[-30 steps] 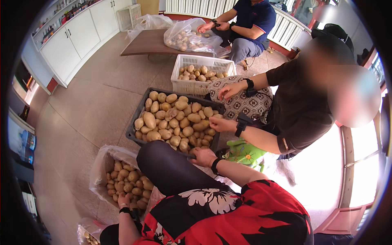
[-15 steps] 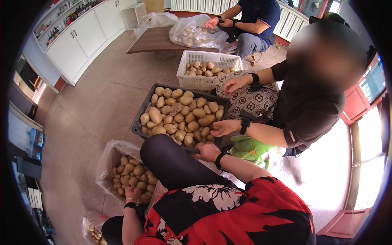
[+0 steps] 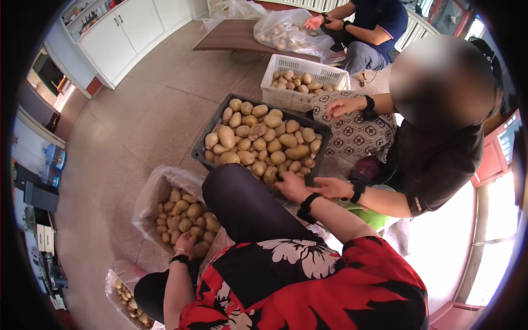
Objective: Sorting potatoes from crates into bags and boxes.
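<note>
My left hand point(image 3: 186, 246) reaches into a clear plastic bag point(image 3: 144, 204), its fingers bent loosely over the potatoes point(image 3: 184, 212) there. No lifted potato shows in it. At the near right corner of a black crate point(image 3: 202, 144) heaped with potatoes point(image 3: 269, 135), my right hand point(image 3: 293, 187) rests with its fingertips among them. These fingers look apart; their undersides are hidden. A co-worker's hand point(image 3: 330, 187) is just right of my right wrist, and that person's other hand point(image 3: 344, 106) hangs over a patterned cloth.
Behind the black crate stands a white crate point(image 3: 280, 98) of potatoes. A low brown table point(image 3: 225, 39) carries another potato-filled bag point(image 3: 286, 25), where a second person sits. One more bag point(image 3: 118, 275) lies at lower left. My dark-trousered knee point(image 3: 234, 192) rises between crate and bag.
The view has shifted, moving the scene rightward. My right hand has gone from the crate's near edge onto its potatoes. The co-worker's nearer hand has drawn back from the crate.
</note>
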The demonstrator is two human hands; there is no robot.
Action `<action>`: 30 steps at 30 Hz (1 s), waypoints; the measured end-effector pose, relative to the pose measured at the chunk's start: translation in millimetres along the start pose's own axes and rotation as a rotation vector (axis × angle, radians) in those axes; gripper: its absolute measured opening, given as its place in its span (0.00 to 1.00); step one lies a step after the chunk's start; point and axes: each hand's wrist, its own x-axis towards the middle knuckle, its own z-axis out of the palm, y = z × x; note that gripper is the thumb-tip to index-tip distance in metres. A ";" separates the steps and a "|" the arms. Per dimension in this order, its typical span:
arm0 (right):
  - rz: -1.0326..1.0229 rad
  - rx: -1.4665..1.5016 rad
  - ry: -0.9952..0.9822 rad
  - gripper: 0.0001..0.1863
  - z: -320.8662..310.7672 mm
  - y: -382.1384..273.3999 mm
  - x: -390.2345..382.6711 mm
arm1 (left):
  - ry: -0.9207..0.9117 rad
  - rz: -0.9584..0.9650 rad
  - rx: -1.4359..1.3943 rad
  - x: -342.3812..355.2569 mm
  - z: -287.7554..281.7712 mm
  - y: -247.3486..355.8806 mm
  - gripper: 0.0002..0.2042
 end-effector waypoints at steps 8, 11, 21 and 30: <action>-0.036 -0.122 0.005 0.18 -1.0 -0.5 7.4 | -0.039 -0.002 0.032 -21.5 -3.0 41.3 0.23; -0.066 -0.263 0.137 0.18 -10.5 0.1 21.1 | -0.046 -0.015 0.100 -32.2 -1.1 55.7 0.23; 0.013 -0.579 0.254 0.12 -13.0 30.6 68.5 | -0.031 0.048 0.202 -32.3 1.1 50.3 0.24; 0.069 -0.663 0.235 0.14 -10.3 28.7 77.7 | -0.048 0.087 0.222 -31.3 2.5 49.2 0.24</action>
